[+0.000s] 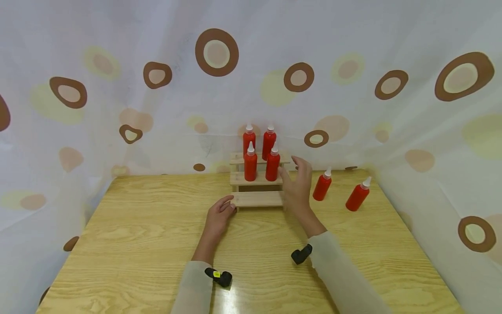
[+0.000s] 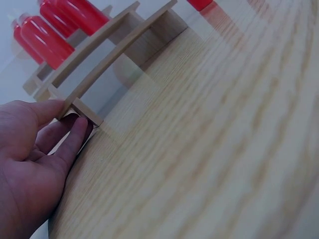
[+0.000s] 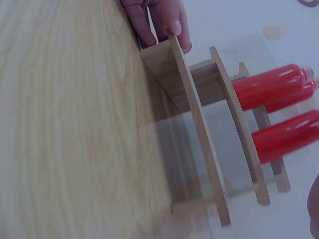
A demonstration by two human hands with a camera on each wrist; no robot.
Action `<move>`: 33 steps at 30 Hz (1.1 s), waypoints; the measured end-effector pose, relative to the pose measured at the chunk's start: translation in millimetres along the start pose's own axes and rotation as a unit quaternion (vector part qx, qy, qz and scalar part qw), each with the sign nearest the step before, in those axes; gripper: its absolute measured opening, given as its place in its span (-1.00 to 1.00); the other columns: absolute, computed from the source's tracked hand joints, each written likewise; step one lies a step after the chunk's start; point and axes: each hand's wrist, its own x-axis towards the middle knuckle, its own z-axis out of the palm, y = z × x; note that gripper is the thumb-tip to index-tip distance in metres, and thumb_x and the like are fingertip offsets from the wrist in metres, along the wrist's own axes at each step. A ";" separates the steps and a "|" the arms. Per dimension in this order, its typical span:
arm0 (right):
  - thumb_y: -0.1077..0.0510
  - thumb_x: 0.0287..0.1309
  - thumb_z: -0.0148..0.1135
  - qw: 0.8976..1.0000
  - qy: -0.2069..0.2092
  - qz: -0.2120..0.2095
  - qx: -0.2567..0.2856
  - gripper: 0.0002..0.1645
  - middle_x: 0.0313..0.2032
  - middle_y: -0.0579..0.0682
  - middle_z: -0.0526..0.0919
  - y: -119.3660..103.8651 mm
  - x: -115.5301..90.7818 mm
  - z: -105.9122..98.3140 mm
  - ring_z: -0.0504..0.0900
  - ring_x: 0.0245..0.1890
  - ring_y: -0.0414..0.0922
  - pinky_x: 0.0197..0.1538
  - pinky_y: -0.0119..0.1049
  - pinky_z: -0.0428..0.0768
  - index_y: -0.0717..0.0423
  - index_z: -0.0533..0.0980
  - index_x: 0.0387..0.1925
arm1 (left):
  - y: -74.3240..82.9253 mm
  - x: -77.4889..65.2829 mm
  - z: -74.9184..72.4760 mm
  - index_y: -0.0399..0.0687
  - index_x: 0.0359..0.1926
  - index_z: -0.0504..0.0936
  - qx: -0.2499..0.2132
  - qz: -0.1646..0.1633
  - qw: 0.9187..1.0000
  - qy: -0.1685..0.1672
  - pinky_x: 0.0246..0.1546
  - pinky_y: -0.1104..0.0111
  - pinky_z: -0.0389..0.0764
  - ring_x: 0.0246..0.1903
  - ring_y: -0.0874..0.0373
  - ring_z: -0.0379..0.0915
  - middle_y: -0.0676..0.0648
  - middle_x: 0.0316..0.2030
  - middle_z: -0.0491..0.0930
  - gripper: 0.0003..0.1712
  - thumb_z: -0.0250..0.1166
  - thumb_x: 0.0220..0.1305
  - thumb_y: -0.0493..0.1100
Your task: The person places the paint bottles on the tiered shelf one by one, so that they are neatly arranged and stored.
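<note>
A three-step wooden rack stands on the table by the back wall. Two red squeeze bottles with white pointed caps are on its top step, one being the back left bottle. Two more are upright on the middle step, a left bottle and a right bottle; the bottom step is bare. My left hand grips the rack's front left corner, thumb on the step and fingers against its end. Beside the right bottle, my right hand is raised with fingers spread and curved, nothing between them.
Two further red bottles stand on the table right of the rack, a nearer-in bottle and an outer bottle. A patterned white sheet hangs behind and on both sides of the wood-grain table.
</note>
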 end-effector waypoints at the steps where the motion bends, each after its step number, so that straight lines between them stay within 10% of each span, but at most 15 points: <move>1: 0.10 0.31 0.33 1.000 0.005 -0.008 -0.005 -0.41 0.23 0.15 0.39 2.7 -1.7 -5.5 0.34 0.22 0.12 0.27 0.05 0.39 0.15 0.37 0.29 | 0.0 -0.1 0.1 -0.13 0.28 0.57 0.001 0.002 1.000 -0.002 0.18 0.29 0.60 0.22 -0.08 0.53 -0.34 0.21 0.56 -0.57 0.25 0.43 -0.26; 7: 0.14 0.27 0.38 0.999 0.031 -0.034 -0.026 -0.41 0.19 0.22 0.41 22.2 -10.3 -39.6 0.34 0.17 0.12 0.21 0.07 0.34 0.23 0.41 0.25 | 1.1 -1.2 0.0 -0.12 0.32 0.53 0.007 0.003 1.000 -0.018 0.26 0.16 0.55 0.24 -0.16 0.50 -0.37 0.30 0.46 -0.56 0.22 0.46 -0.21; 16: 0.10 0.32 0.32 0.997 0.054 0.037 -0.041 -0.41 0.20 0.24 0.39 50.4 -19.6 -77.1 0.34 0.18 0.17 0.16 -0.03 0.38 0.19 0.38 0.29 | 3.9 -1.5 0.4 -0.20 0.35 0.49 -0.001 -0.009 1.000 -0.014 0.25 0.20 0.56 0.28 -0.18 0.46 -0.40 0.31 0.44 -0.52 0.22 0.45 -0.26; 23: 0.16 0.32 0.32 0.995 0.077 0.060 -0.037 -0.42 0.23 0.22 0.38 74.0 -21.7 -90.9 0.34 0.21 0.18 0.28 0.00 0.37 0.22 0.38 0.29 | 30.9 -18.1 1.8 -0.30 0.33 0.48 0.003 -0.014 1.000 -0.023 0.24 0.21 0.57 0.25 -0.20 0.48 -0.44 0.28 0.45 -0.53 0.19 0.45 -0.32; 33: 0.01 0.38 0.26 0.984 0.026 0.175 0.024 -0.36 0.36 0.02 0.32 93.2 -20.2 -91.2 0.31 0.36 0.01 0.46 0.02 0.34 -0.02 0.30 0.40 | 3.0 -2.9 0.7 -0.20 0.35 0.49 0.002 -0.010 1.000 -0.016 0.29 0.14 0.52 0.27 -0.18 0.46 -0.41 0.31 0.44 -0.53 0.20 0.47 -0.24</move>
